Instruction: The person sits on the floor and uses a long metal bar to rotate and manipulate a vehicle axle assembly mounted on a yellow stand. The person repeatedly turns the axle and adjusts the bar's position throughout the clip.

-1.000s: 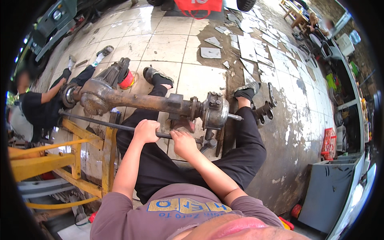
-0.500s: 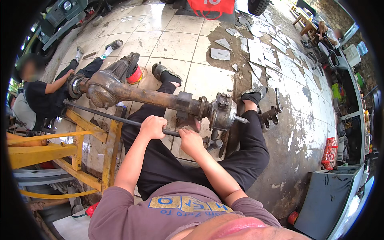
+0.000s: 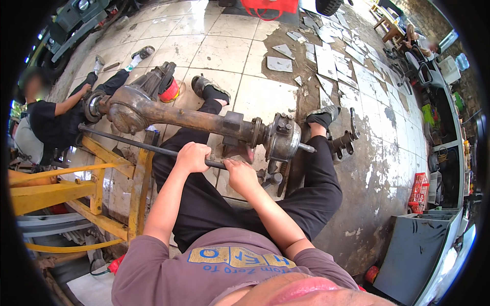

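A rusty vehicle axle (image 3: 194, 118) lies crosswise in front of me, with its round differential housing (image 3: 126, 109) at the left and a metal hub end (image 3: 284, 137) at the right. Along its near side runs a long dark steel rod (image 3: 135, 144). My left hand (image 3: 193, 157) is closed around this rod. Just right of it, my right hand (image 3: 241, 176) is closed on the rod's right part, close to the joint (image 3: 270, 177) below the hub. Fingers hide the rod where I grip it.
A yellow metal frame (image 3: 56, 195) stands at the left. Beyond it a seated person (image 3: 48, 120) has a hand near the axle's left end. A red can (image 3: 168, 92) stands behind the axle. Broken tiles (image 3: 326, 64) lie farther off; a grey cabinet (image 3: 411, 257) stands at the right.
Both hands keep their hold on the rod and have shifted very slightly left in the picture. The whole view has moved a little; the axle stays in place.
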Motion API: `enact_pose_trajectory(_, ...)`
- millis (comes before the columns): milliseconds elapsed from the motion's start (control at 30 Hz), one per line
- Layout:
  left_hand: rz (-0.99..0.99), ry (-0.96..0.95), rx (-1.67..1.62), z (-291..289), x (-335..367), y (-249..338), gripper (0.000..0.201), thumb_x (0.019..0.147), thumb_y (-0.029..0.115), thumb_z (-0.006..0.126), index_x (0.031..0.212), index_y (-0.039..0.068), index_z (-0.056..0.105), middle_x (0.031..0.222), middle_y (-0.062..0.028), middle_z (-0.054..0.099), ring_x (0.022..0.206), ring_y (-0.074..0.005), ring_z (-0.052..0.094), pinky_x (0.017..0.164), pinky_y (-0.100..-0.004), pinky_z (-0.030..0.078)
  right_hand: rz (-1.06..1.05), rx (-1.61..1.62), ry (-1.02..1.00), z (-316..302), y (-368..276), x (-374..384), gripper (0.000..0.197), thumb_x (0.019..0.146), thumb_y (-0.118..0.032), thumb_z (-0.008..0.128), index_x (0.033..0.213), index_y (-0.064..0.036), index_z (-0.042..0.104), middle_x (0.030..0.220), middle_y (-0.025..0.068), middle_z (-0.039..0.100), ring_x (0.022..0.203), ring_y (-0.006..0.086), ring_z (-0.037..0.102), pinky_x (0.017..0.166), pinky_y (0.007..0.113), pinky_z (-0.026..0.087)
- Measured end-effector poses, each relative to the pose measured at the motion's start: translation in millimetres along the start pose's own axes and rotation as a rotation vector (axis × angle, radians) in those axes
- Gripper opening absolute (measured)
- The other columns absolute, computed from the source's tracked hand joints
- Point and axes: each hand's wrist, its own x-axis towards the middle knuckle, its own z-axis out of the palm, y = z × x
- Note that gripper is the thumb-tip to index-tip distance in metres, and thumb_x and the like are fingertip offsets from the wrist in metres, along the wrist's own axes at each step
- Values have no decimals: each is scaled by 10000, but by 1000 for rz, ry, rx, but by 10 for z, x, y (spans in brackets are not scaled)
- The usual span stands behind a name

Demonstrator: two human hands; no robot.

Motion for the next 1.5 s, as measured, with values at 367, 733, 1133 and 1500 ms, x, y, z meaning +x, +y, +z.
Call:
enact_pose_trajectory(367, -9, -5, 11, -41, 25, 49, 225, 658, 181, 836, 744, 103, 644, 802, -79, 718, 865, -353, 746, 806, -478, 540, -69, -64, 157, -27, 59, -83, 478, 970, -82, 608, 1415, -93, 780, 1253, 165, 848, 1147, 380, 818, 984, 519, 647)
enact_pose_trajectory(733, -9, 16, 17, -12, 11, -10, 241, 651, 157, 828, 747, 93, 617, 792, -90, 690, 837, -371, 719, 787, -483, 531, 97, 0, -66, -206, -45, 1, 408, 988, -83, 604, 1354, -91, 784, 1226, 148, 850, 1157, 364, 816, 1036, 514, 618)
enact_pose_trajectory(1133, 2, 2, -6, -27, 20, 52, 226, 652, 156, 829, 754, 97, 636, 802, -80, 709, 858, -362, 737, 815, -482, 547, -20, 17, 170, -127, 18, -160, 425, 970, -58, 615, 1362, -89, 776, 1279, 133, 845, 1223, 351, 799, 1211, 583, 550)
enact_pose_trajectory(1500, 7, 2, 3, -20, -11, 17, 249, 661, 171, 850, 756, 102, 631, 808, -79, 712, 867, -355, 743, 816, -473, 556, 41, -2, 1, -197, 9, -99, 429, 986, -71, 599, 1380, -63, 769, 1442, 151, 788, 1292, 323, 784, 1154, 530, 598)
